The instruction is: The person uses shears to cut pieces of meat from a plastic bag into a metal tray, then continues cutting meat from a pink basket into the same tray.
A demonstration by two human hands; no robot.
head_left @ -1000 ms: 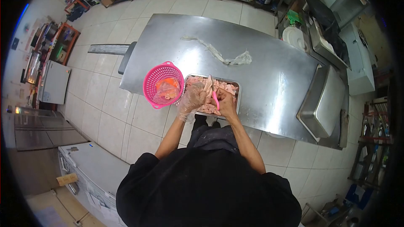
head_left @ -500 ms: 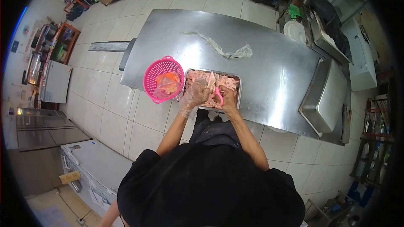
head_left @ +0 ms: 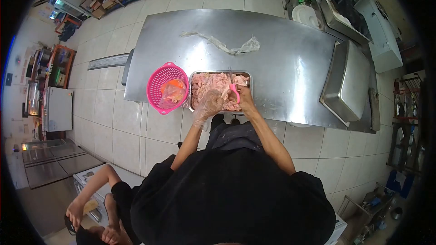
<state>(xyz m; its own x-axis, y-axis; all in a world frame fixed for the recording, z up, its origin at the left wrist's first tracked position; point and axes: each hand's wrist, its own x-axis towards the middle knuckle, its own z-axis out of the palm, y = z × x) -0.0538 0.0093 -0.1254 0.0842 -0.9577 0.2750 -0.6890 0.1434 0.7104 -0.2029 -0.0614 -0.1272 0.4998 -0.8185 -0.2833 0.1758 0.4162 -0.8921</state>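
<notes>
My left hand (head_left: 209, 104), in a clear plastic glove, is closed over the near side of a metal tray (head_left: 250, 87) full of pale pink raw meat (head_left: 211, 80). Its curled fingers hold a piece of the meat, partly hidden by the glove. My bare right hand (head_left: 245, 100) is wrapped round the pink handles of a pair of scissors (head_left: 235, 92). The blades point away from me over the tray, close to the left fingers. Left of the tray stands a pink plastic basket (head_left: 156, 84) with an orange-and-clear plastic bag (head_left: 173, 91) in it.
On the steel table (head_left: 281, 77) lies a crumpled strip of clear plastic (head_left: 236, 49). A large steel pan (head_left: 347, 84) rests at the right end. Another person (head_left: 102, 190) is at the lower left, arms raised, near a white freezer (head_left: 91, 174). Shelves line the far wall.
The scissors have turned and their blades now stand clear above the meat. My left hand has dropped lower over the tray. Another person has come into view at lower left.
</notes>
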